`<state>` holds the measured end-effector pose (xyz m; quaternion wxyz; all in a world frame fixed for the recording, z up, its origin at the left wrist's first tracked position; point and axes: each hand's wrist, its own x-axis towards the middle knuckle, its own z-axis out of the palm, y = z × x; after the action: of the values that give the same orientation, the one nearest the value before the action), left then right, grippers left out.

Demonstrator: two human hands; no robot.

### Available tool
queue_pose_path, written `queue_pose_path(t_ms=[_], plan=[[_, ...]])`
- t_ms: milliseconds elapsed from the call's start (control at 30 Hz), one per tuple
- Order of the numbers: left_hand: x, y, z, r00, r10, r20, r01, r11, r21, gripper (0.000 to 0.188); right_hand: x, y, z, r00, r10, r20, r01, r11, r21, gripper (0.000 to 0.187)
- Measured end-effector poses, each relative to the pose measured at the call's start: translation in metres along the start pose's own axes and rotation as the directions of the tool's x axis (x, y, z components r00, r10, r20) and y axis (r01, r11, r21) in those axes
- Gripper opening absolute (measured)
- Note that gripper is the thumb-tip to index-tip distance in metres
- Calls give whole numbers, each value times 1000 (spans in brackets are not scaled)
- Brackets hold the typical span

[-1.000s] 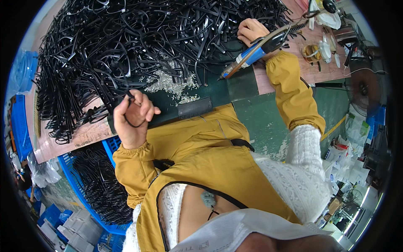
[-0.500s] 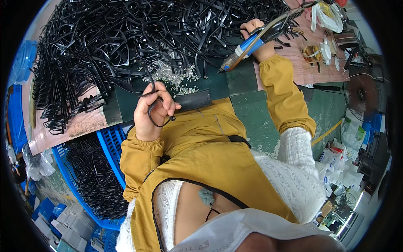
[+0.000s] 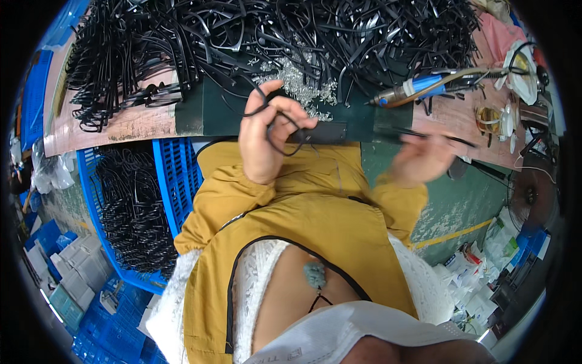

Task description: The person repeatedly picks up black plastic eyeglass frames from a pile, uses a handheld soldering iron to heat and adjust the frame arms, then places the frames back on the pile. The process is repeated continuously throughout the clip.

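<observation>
My left hand (image 3: pixel 262 139) is closed on a black eyeglass frame (image 3: pixel 301 138); its thin curved rims loop around the fingers, above my lap near the table's front edge. My right hand (image 3: pixel 423 159), smeared by motion, has a slim black eyeglass temple (image 3: pixel 462 142) between thumb and fingers, to the right of the frame. Beyond the hands is a heap of tiny clear and silvery pieces (image 3: pixel 303 85) on a dark green mat (image 3: pixel 212 115). A powered screwdriver (image 3: pixel 424 86) with a blue band lies on the table, its tip pointing left.
A large pile of black eyeglass temples (image 3: pixel 357 36) covers the table's far side. Black frames fill a blue basket (image 3: pixel 159 182) at my left. Glass jar (image 3: pixel 487 120) and white bag (image 3: pixel 521 79) sit at the right, near a fan (image 3: pixel 529 193).
My right hand has let go of the screwdriver, come back toward me and now holds a temple. The screwdriver rests on the table. The left hand still holds the frame.
</observation>
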<state>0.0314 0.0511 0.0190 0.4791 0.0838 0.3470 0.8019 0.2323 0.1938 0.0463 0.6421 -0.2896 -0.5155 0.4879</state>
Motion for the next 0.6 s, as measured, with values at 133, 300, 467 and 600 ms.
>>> queue_pose_path(t_ms=[133, 300, 467, 600], plan=[[-9, -37, -4, 871, 401, 285, -486, 792, 371, 36, -50, 27, 32, 888, 246, 389, -85, 919, -386, 8], [-44, -43, -54, 840, 398, 369, -535, 724, 435, 48, -55, 34, 30, 705, 504, 498, -348, 858, -377, 10], [-57, -47, -75, 856, 324, 404, -500, 721, 481, 70, -64, 35, 42, 739, 498, 454, -411, 867, -283, 11], [-50, -53, -70, 793, 438, 423, -609, 593, 527, 57, -66, 41, 41, 740, 487, 464, -315, 860, -401, 10]])
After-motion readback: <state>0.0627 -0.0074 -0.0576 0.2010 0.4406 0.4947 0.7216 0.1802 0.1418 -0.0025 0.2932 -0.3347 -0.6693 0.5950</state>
